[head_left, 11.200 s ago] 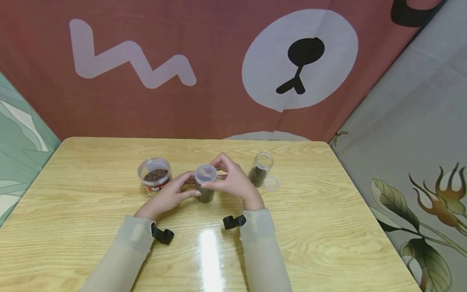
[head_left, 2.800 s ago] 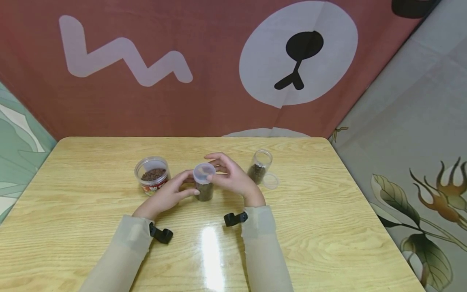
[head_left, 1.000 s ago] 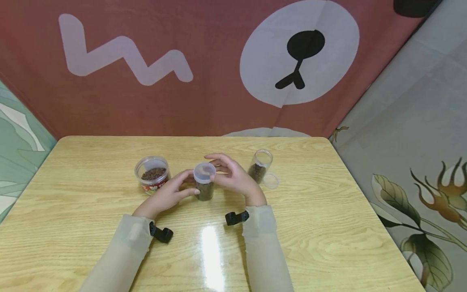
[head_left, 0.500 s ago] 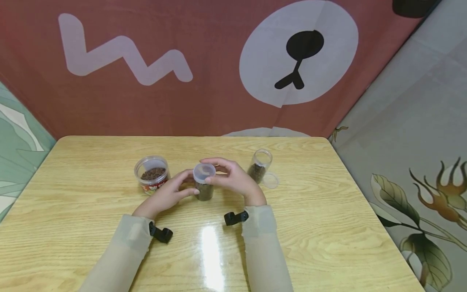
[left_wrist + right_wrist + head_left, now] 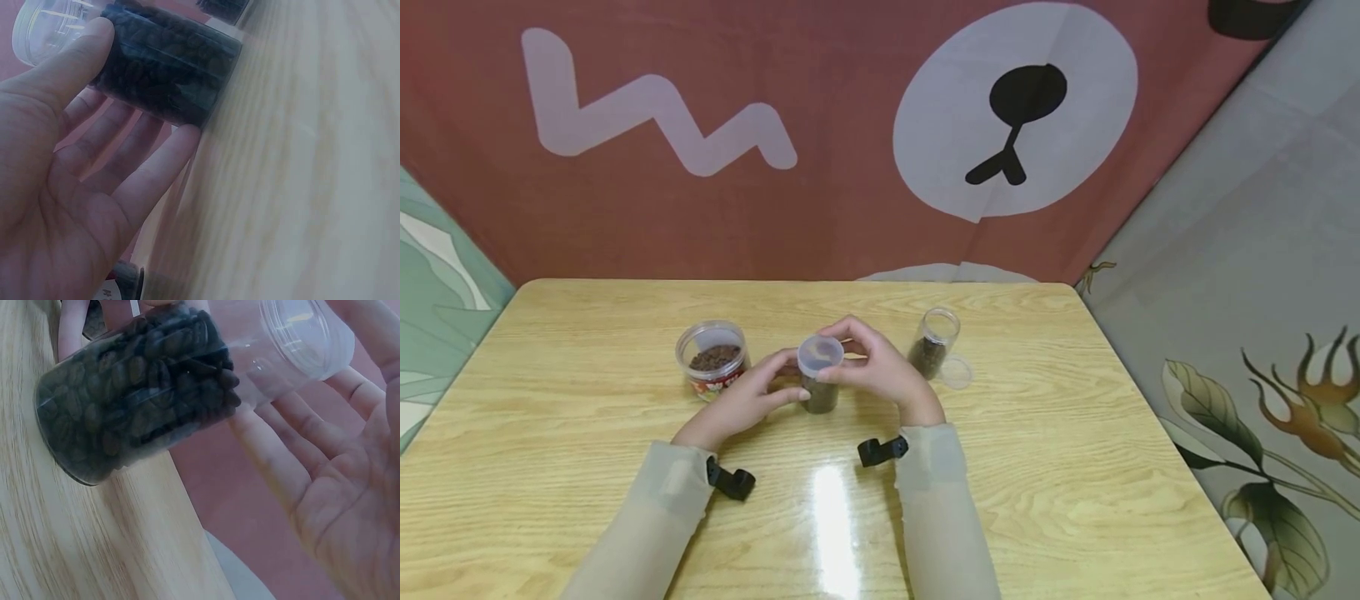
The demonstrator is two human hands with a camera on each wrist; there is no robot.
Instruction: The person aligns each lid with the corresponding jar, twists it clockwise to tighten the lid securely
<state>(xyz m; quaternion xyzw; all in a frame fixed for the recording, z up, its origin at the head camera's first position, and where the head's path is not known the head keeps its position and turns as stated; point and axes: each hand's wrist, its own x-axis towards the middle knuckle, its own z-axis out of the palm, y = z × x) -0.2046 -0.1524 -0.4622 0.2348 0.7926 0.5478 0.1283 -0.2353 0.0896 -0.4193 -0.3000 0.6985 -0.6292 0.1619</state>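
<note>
A clear plastic jar [image 5: 822, 398] of coffee beans stands upright on the table between both hands, a translucent lid [image 5: 817, 352] on its top. My left hand [image 5: 739, 406] holds the jar's side, thumb in front and fingers behind. In the left wrist view, its thumb lies against the jar wall [image 5: 172, 65]. My right hand [image 5: 882, 371] is at the lid, thumb at the near edge and fingers at the far edge, pinching its rim. Dark beans [image 5: 140, 394] fill over half the jar in the right wrist view.
A wide open tub [image 5: 717, 385] with brown pieces inside stands left of the hands. Right of them is a lidless clear jar [image 5: 929, 354] of dark contents, with a loose translucent lid [image 5: 957, 373] beside it. The wooden table [image 5: 1060, 467] meets a red cloth backdrop [image 5: 850, 225].
My right fingers have come down from above the lid onto its far edge, and the thumb has shifted along the near rim. My left hand and the jar stay in place.
</note>
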